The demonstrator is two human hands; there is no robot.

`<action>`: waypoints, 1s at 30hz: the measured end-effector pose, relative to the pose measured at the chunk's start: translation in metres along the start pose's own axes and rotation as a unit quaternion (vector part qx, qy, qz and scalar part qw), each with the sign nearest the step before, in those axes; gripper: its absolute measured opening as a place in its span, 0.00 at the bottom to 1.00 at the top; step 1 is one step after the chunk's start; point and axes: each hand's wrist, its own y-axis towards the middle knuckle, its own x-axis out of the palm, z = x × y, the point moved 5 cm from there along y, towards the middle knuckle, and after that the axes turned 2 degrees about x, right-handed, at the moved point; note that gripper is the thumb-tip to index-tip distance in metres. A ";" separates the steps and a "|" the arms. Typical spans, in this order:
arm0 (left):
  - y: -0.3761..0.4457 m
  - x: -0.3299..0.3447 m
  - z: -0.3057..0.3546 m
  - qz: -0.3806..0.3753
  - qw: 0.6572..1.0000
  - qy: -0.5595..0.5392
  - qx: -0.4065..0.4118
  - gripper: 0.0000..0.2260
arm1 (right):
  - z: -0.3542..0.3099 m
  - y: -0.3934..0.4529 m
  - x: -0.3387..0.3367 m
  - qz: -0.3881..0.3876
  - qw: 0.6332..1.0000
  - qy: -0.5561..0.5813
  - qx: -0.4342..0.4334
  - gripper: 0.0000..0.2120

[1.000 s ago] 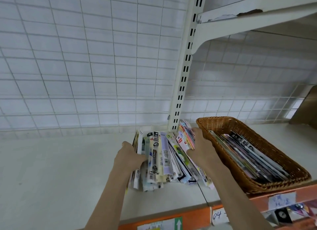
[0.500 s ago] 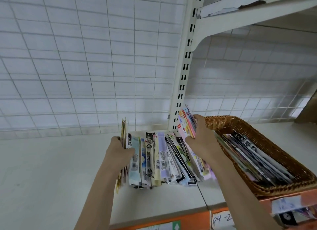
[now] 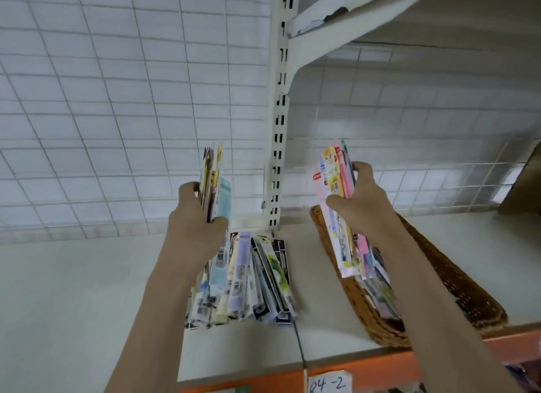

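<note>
Fingers (image 3: 187, 189) of the left hand (image 3: 194, 228) curled round a thin bundle of packets (image 3: 213, 182) left of the post (image 3: 278, 129); the right hand (image 3: 364, 205) gripped a pink bundle (image 3: 336, 184) right of the post. Sorting looked partly done: a pile (image 3: 254, 275) lay at the post's foot, left to sort. The right arm (image 3: 424, 290) hid much of the basket (image 3: 456, 278); the packets' print was blurred

You faced a white wire-grid back panel (image 3: 117, 100), split by a slotted upright (image 3: 278, 129). Above hung a white upper shelf (image 3: 366, 15) with chipped paint; below ran a pale shelf (image 3: 73, 305) edged by an orange rail (image 3: 377, 376) carrying a handwritten label (image 3: 329, 382).
</note>
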 end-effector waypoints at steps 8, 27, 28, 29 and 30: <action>-0.027 0.085 0.046 -0.089 0.995 0.023 0.043 0.22 | 0.080 -0.006 -0.060 -0.037 0.992 -0.052 0.107 0.28; -0.074 0.148 0.083 -0.037 0.997 0.069 -0.028 0.16 | 0.125 -0.013 -0.047 -0.146 0.977 -0.155 -0.017 0.31; -0.074 0.152 0.085 -0.040 0.996 0.070 -0.028 0.16 | 0.128 -0.011 -0.055 -0.132 0.980 -0.148 -0.024 0.30; -0.073 0.157 0.087 -0.045 0.996 0.072 -0.028 0.15 | 0.133 -0.007 -0.064 -0.113 0.983 -0.141 -0.025 0.27; -0.072 0.163 0.089 -0.052 0.995 0.075 -0.027 0.15 | 0.140 -0.004 -0.074 -0.090 0.987 -0.132 -0.023 0.25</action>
